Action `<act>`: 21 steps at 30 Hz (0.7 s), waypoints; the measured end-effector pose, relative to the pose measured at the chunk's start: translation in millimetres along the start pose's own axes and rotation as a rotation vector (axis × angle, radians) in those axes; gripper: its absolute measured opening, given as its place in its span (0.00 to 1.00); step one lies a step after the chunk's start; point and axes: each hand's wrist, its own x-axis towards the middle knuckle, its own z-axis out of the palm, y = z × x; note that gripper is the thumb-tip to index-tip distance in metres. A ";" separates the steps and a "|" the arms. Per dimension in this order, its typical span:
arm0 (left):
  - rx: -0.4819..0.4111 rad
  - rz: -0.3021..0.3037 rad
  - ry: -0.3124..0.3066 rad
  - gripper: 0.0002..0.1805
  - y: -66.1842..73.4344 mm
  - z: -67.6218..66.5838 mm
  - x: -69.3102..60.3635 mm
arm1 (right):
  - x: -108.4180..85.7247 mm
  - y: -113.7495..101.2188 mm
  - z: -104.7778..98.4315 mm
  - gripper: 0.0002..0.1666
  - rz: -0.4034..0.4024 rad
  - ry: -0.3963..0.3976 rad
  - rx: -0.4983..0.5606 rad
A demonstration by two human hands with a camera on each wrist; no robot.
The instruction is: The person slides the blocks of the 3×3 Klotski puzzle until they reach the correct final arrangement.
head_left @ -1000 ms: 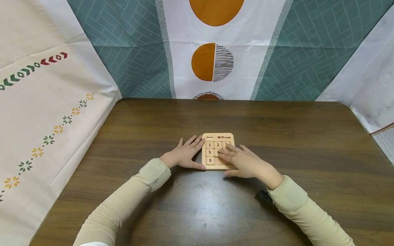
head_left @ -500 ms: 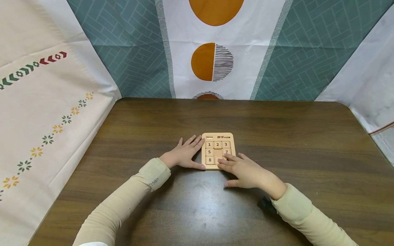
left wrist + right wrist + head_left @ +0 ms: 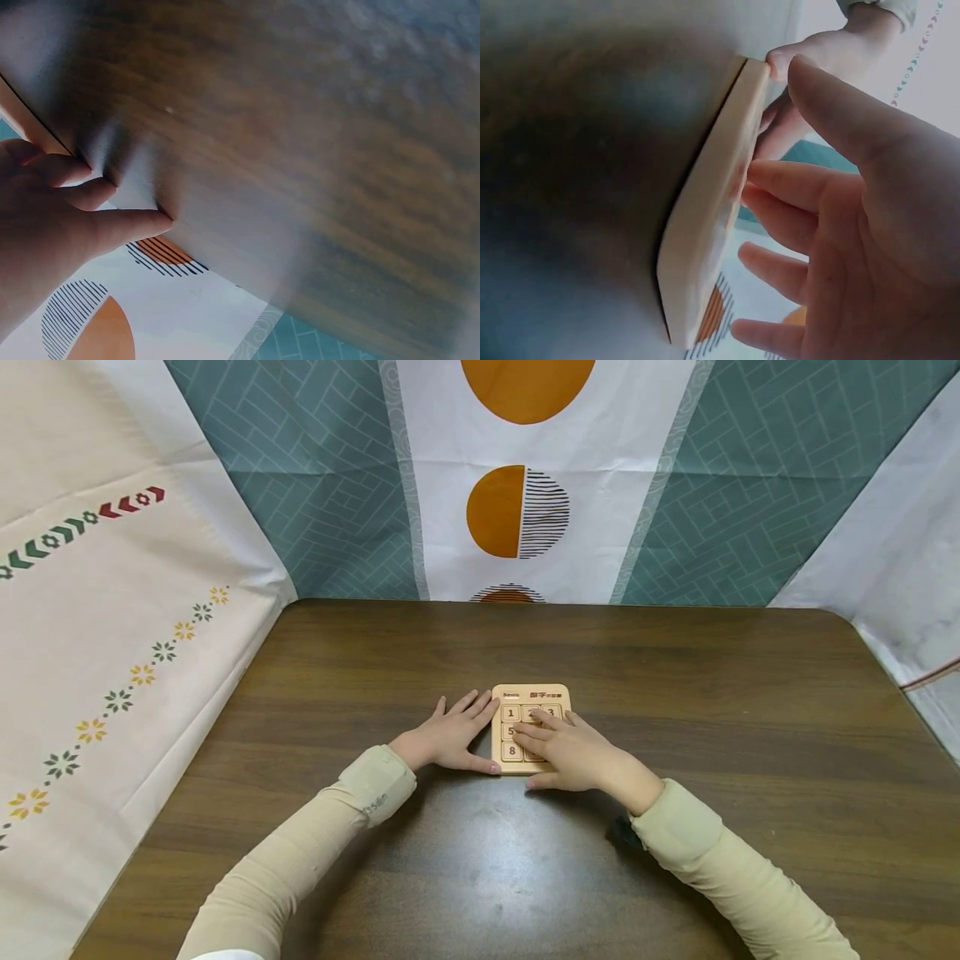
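Note:
A pale wooden number sliding puzzle (image 3: pixel 497 735) lies flat on the brown table (image 3: pixel 675 677). My left hand (image 3: pixel 453 739) rests at its left edge, fingers spread toward the upper corner and thumb at the lower one. Over the puzzle's middle lies my right hand (image 3: pixel 577 756), its extended fingertips on the middle-row tiles and its thumb just below the frame. Tiles 1, 2, 3, 5 and 8 show at least partly; fingers hide the rest. In the right wrist view, two fingertips (image 3: pixel 761 171) meet the top face of the puzzle, while the other fingers stay apart from it.
A patterned teal and white cloth (image 3: pixel 337 510) hangs behind the table's far edge. Cream cloth (image 3: pixel 90 635) with stitched flowers slopes along the left side. A dark object (image 3: pixel 622 833) sits under the right wrist.
A middle-column tile slid down from the centre to the bottom row between the first two frames. Since then my right hand has shifted left and away from me, covering the middle row.

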 end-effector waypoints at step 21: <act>0.003 -0.001 0.012 0.58 -1.2 2.0 0.9 | -13.5 2.6 -1.8 0.41 -0.056 -0.004 -0.012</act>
